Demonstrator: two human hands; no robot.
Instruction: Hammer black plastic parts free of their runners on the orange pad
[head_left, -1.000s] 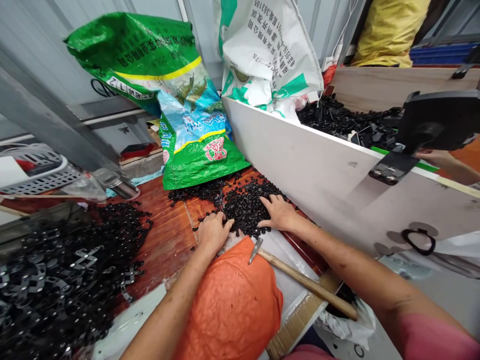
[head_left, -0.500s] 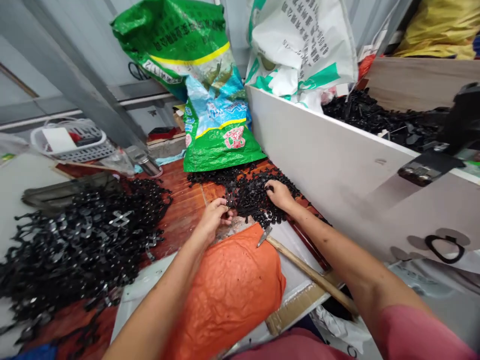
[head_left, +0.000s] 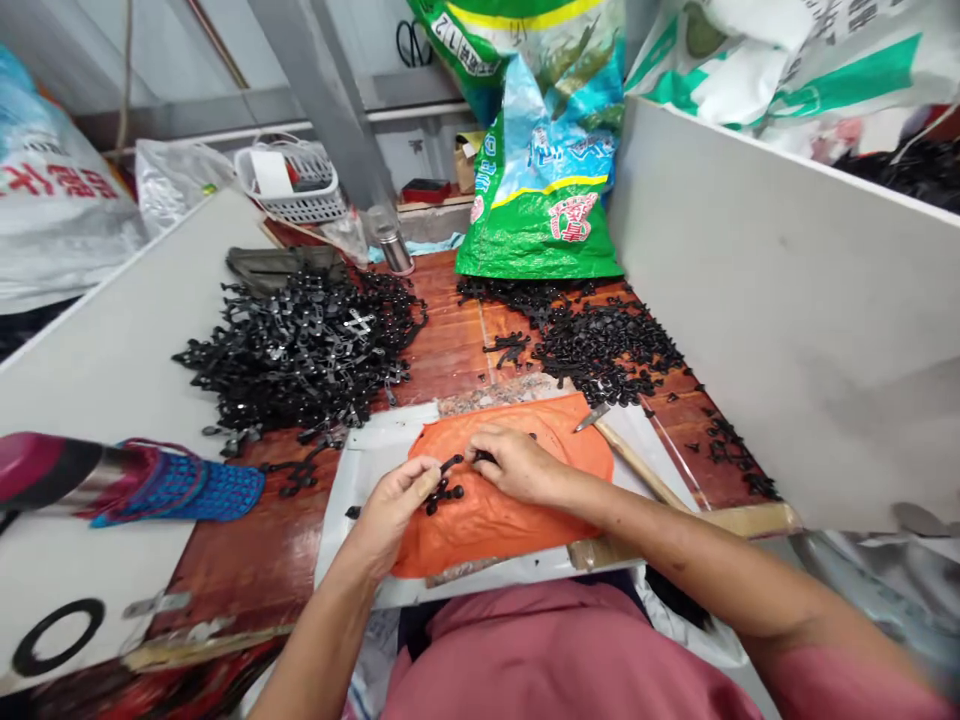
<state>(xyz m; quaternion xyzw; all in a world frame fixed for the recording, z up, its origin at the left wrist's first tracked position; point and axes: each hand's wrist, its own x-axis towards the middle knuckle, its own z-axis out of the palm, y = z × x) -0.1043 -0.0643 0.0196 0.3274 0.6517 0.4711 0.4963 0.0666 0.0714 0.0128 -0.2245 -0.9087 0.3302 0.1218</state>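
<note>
Left hand: fingers pinched on jointed black link, above orange cloth near front edge of desk. Link ends point toward right hand, just beside; its fingers closed on small black part, mostly hidden.

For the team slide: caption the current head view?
Left hand and right hand hold small black parts over an orange cloth.

Left hand pinching, thumb against fingers; right hand near it, fingers curled, both forearms angled inward.
</note>
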